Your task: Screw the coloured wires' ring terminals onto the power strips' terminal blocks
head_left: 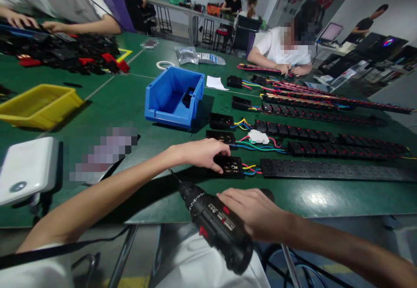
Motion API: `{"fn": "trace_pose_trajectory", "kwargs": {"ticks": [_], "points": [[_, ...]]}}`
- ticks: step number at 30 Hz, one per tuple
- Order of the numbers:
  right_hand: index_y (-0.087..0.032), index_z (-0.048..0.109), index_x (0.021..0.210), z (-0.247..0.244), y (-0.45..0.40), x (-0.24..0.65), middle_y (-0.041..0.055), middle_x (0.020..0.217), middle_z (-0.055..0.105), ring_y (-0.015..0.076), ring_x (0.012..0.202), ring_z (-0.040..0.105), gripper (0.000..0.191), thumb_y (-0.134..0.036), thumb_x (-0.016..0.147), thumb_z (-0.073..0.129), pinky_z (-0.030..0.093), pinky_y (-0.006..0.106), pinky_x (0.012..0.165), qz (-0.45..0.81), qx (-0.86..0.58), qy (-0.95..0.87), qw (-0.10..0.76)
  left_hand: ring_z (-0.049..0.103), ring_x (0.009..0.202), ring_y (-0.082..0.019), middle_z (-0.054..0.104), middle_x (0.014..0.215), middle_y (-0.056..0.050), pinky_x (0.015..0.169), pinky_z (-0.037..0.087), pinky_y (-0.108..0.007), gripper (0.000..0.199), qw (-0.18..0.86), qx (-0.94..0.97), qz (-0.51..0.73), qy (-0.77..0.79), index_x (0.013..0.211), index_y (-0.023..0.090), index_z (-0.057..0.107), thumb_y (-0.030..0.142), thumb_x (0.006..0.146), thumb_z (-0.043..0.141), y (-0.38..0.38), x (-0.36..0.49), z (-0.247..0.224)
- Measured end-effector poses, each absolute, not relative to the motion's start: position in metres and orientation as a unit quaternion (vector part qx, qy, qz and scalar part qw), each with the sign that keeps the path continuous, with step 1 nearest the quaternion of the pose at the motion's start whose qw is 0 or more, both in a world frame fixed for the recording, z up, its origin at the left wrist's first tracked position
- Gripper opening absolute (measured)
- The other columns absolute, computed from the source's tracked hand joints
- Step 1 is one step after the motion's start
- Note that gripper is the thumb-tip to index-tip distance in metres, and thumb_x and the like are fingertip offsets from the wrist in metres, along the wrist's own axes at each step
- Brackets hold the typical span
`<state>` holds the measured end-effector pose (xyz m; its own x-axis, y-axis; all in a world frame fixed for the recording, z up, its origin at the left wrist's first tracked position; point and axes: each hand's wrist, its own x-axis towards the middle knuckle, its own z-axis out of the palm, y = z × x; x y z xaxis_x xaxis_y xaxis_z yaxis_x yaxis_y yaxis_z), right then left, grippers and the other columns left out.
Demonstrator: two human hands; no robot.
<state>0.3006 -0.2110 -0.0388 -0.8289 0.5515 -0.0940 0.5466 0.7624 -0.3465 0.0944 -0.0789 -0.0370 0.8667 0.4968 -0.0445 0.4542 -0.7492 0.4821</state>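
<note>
My right hand (250,212) is wrapped round a black cordless drill (215,223), whose bit points to the upper left. My left hand (203,152) grips the left end of a black wired box (233,165), with the thumb on its near side and the fingers on its far side. Yellow, red and blue wires run from this box to a long black power strip (312,169) lying flat. Just behind is a second black box (224,137) with a white piece (259,137) over its wires. The left hand's fingers partly hide the gripped box.
A blue bin (172,116) with black parts inside stands beyond my left arm. Further left are a yellow tray (42,114) and a white device (29,166). Several wired strips (325,134) lie behind the nearest one. Co-workers sit across the green table (342,199).
</note>
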Motion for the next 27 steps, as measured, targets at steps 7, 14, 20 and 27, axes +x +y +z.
{"fn": "trace_pose_trajectory", "kwargs": {"ticks": [7, 14, 20, 27], "points": [[-0.012, 0.044, 0.133, -0.055, -0.201, 0.283, 0.0115, 0.12, 0.058, 0.021, 0.097, 0.06, 0.053, -0.027, 0.082, 0.051, 0.047, 0.031, 0.078, 0.15, -0.305, -0.941, -0.005, 0.062, 0.097, -0.021, 0.066, 0.11, -0.007, 0.081, 0.045, -0.027, 0.052, 0.248, 0.932, 0.035, 0.262, 0.118, 0.017, 0.059, 0.041, 0.075, 0.075, -0.078, 0.094, -0.038], [-0.015, 0.04, 0.135, -0.059, -0.198, 0.259, 0.0105, 0.124, 0.055, 0.0205, 0.104, 0.058, 0.052, -0.021, 0.084, 0.05, 0.048, 0.031, 0.084, 0.116, -0.334, -0.935, -0.02, 0.062, 0.097, -0.02, 0.067, 0.108, -0.007, 0.081, 0.044, -0.026, 0.051, 0.259, 0.931, 0.046, 0.255, 0.117, 0.018, 0.059, 0.043, 0.076, 0.073, -0.077, 0.092, -0.042], [-0.018, 0.042, 0.128, -0.059, -0.191, 0.251, 0.0072, 0.122, 0.056, 0.0198, 0.108, 0.057, 0.049, -0.023, 0.082, 0.057, 0.047, 0.032, 0.09, 0.166, -0.35, -0.922, 0.017, 0.063, 0.098, -0.02, 0.067, 0.109, -0.006, 0.081, 0.045, -0.026, 0.049, 0.262, 0.929, 0.051, 0.255, 0.116, 0.02, 0.059, 0.042, 0.076, 0.074, -0.077, 0.092, -0.044], [-0.02, 0.043, 0.122, -0.058, -0.184, 0.249, 0.0038, 0.126, 0.053, 0.0193, 0.107, 0.056, 0.049, -0.023, 0.078, 0.063, 0.049, 0.034, 0.088, 0.163, -0.316, -0.934, 0.033, 0.063, 0.091, -0.017, 0.067, 0.107, -0.006, 0.075, 0.045, -0.024, 0.043, 0.259, 0.929, 0.065, 0.255, 0.116, 0.018, 0.059, 0.037, 0.079, 0.071, -0.075, 0.086, -0.035]]}}
